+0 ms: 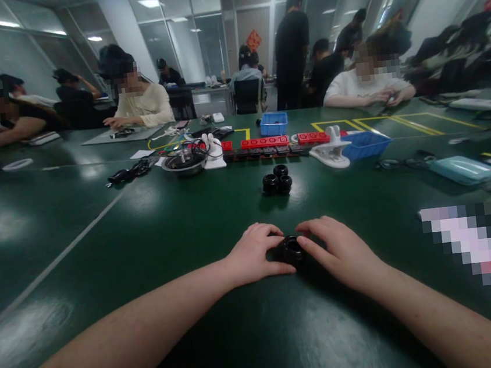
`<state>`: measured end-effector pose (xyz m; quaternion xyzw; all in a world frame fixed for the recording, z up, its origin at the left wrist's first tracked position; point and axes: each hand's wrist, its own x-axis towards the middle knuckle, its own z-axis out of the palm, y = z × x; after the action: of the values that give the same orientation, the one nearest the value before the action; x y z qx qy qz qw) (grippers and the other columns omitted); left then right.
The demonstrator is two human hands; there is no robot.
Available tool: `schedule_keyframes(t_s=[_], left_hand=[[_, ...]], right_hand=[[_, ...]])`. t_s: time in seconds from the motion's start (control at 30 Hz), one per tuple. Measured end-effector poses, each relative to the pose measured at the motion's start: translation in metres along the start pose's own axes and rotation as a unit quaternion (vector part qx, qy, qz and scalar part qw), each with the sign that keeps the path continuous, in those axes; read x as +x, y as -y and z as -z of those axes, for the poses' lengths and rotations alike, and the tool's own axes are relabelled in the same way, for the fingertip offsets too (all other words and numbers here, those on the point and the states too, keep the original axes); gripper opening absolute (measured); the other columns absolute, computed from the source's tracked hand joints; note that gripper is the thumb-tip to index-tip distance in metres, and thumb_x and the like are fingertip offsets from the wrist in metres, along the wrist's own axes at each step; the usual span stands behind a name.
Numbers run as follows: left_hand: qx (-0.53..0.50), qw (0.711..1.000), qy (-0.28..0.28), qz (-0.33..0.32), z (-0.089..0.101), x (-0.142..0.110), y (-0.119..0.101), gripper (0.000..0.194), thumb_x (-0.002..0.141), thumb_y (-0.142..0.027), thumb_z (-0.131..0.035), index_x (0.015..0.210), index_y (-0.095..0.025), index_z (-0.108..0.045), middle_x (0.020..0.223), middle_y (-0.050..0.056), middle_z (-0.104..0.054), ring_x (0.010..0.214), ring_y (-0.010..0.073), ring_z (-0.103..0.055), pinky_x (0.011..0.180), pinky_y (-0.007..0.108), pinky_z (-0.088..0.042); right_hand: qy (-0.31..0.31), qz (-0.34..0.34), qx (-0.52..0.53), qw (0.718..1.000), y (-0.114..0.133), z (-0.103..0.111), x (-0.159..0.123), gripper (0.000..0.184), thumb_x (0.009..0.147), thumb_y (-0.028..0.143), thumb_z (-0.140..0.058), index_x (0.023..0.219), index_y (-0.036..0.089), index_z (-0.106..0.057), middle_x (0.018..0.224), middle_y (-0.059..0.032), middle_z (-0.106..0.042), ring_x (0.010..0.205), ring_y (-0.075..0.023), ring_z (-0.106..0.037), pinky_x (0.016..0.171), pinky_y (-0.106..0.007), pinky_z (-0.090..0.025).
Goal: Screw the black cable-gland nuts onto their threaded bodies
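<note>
A small black ring-shaped part [290,249] rests on the dark green table [154,234] between my two hands. My left hand [255,253] grips it from the left with thumb and fingers curled round its side. My right hand [338,250] grips it from the right, index finger and thumb pressed on its rim. Farther back, a cluster of three similar black ring parts [277,182] sits on the table, apart from both hands.
Across the table's middle lie red power strips [265,142], two blue bins [273,123] [366,143], a white clamp [332,150], a metal bowl [184,162], black cables [130,172] and a light blue case [463,169]. Several people sit at the far side.
</note>
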<state>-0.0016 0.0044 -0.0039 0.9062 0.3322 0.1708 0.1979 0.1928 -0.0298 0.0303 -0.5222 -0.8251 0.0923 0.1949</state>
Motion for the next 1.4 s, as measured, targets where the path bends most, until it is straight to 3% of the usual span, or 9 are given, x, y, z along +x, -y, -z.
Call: schedule_keyframes(t_s=[0.4,1.4], left_hand=[[-0.005,1.0,-0.002,0.001,-0.001,0.0,0.002,0.041,0.069,-0.049,-0.064,0.099,-0.023,-0.061,0.109,0.004,-0.052,0.102,0.0221,-0.046,0.093,0.038,-0.033],[-0.003,1.0,-0.005,0.002,-0.002,0.001,0.002,0.042,0.069,-0.048,-0.064,0.101,-0.022,-0.06,0.109,0.004,-0.052,0.103,0.0217,-0.045,0.094,0.038,-0.032]], right_hand=[[0.002,0.021,0.001,1.0,0.014,0.005,-0.005,0.025,0.074,0.032,-0.061,0.094,0.016,-0.06,0.084,-0.0067,-0.063,0.079,-0.0219,-0.055,0.068,-0.036,-0.045],[0.005,0.02,-0.012,1.0,0.015,0.002,-0.005,0.029,0.075,0.031,-0.06,0.1,0.016,-0.06,0.088,-0.0075,-0.061,0.082,-0.0212,-0.055,0.069,-0.036,-0.048]])
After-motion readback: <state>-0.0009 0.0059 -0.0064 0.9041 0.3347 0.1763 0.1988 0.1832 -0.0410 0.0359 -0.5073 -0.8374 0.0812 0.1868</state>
